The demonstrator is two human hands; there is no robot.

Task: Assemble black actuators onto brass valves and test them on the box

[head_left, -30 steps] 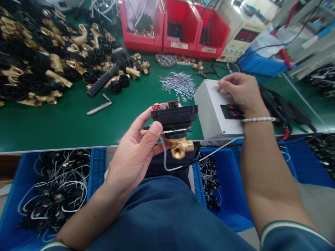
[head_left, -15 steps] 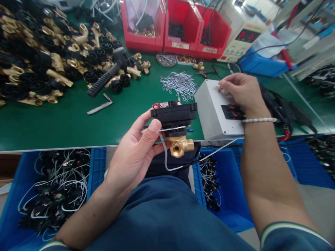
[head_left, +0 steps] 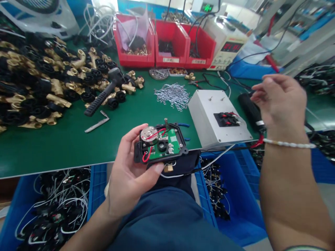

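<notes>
A green counter (head_left: 65, 139) spans the view, its left part heaped with a pile of brass and black valve parts (head_left: 39, 83). Below its near edge stand blue bins (head_left: 96, 181) of black, white-wired units. At the back stand three red bins (head_left: 167, 45) and a power supply (head_left: 227, 45) with a red display. Right of centre on the counter sits a grey box (head_left: 209, 115) with red and black terminals on top. A black-handled mallet (head_left: 102, 94) lies by the pile, and a heap of small wire clips (head_left: 172, 94) lies between it and the box.

The left hand (head_left: 131, 174) holds the open black actuator housing (head_left: 159, 144) above the counter's near edge, fingers clamped around its sides, the green circuit board and round motor facing up; a bit of brass, probably the valve body, shows beneath. The right hand (head_left: 282, 101) hovers above the counter to the right of the grey box, fingers loosely apart and holding nothing.
</notes>
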